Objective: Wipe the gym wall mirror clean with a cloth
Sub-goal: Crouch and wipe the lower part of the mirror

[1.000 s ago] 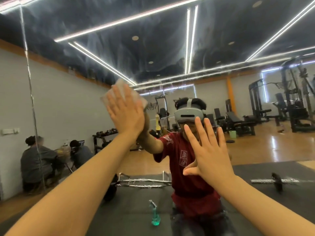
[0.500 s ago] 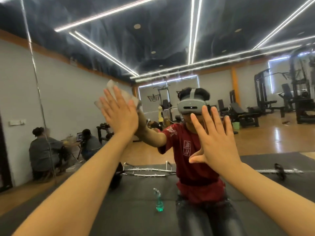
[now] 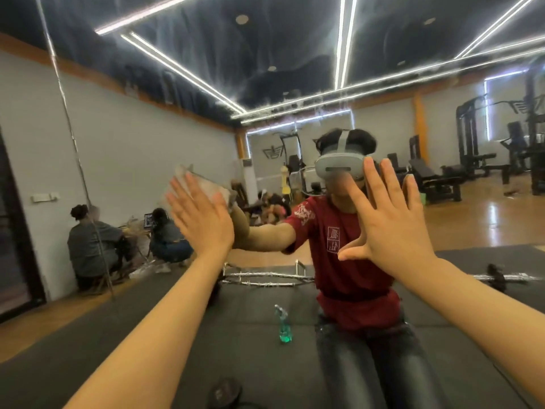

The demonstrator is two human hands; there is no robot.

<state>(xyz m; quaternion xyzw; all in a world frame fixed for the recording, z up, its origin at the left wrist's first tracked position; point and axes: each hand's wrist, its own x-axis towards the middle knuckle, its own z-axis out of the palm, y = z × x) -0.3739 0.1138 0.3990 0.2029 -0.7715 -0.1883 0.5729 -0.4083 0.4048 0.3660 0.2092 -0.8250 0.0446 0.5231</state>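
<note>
Left hand [image 3: 203, 222] flat, fingers straight and close together, pressing a pale cloth [image 3: 203, 184] against the mirror [image 3: 132, 143]; cloth edges showing above and to the right of the fingertips, slightly blurred. Left forearm stretched up from the lower left corner. Right hand [image 3: 389, 222] also raised toward the glass, palm forward, fingers spread and straight, thumb out to the side, holding nothing; whether it touches the glass, cannot tell. Right forearm reaching in from the lower right.

In the mirror, directly behind both hands: reflected person in a red T-shirt [image 3: 339, 246] and dark trousers, grey headset [image 3: 339, 165] over the eyes, reflected arm meeting the left hand at the cloth. Low in the reflection, just left of the reflected legs, a spray bottle [image 3: 283, 326] with green liquid standing upright on a dark floor mat [image 3: 147, 290]. Behind it a silver barbell rack [image 3: 265, 276] lying across the mat. Vertical mirror seam [image 3: 73, 143] at far left. Two seated people [image 3: 94, 246] near the white wall at left. Black gym machines [image 3: 472, 154] at right on a shiny wooden floor, bright strip lights [image 3: 345, 39] across the dark ceiling
</note>
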